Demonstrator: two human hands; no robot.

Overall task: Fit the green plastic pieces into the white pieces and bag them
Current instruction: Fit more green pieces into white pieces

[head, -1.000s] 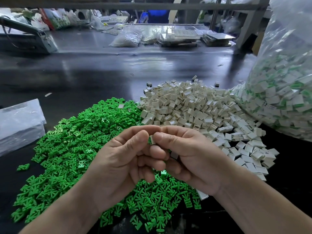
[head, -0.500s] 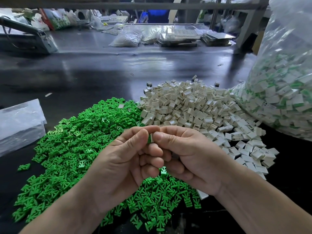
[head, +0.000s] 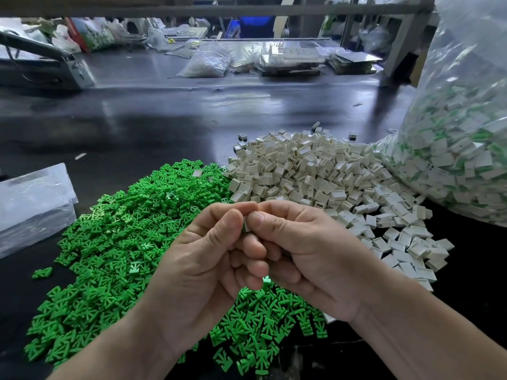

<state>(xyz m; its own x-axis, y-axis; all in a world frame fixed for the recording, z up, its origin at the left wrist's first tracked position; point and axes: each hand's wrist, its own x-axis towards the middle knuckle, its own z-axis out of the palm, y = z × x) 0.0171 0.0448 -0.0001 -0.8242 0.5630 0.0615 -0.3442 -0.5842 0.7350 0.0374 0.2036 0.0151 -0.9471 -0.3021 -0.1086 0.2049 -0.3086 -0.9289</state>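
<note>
A heap of green plastic pieces [head: 115,237] spreads over the dark table at the left and front. Behind it to the right lies a heap of white pieces [head: 315,176]. My left hand [head: 203,267] and my right hand [head: 310,256] meet above the green heap, thumbs and forefingers pressed together. Between the fingertips they pinch a small green and white piece [head: 246,225], mostly hidden by the fingers. A big clear bag [head: 461,149] of fitted green-and-white pieces stands at the right.
A folded clear plastic bag [head: 30,204] lies at the left edge. The dark table [head: 164,119] stretches back to more bags and trays [head: 288,60] at the far side. A grey machine [head: 46,64] sits far left.
My two hands have stayed together over the green heap. The fingertips have closed a little tighter on the small piece, which shows less than before.
</note>
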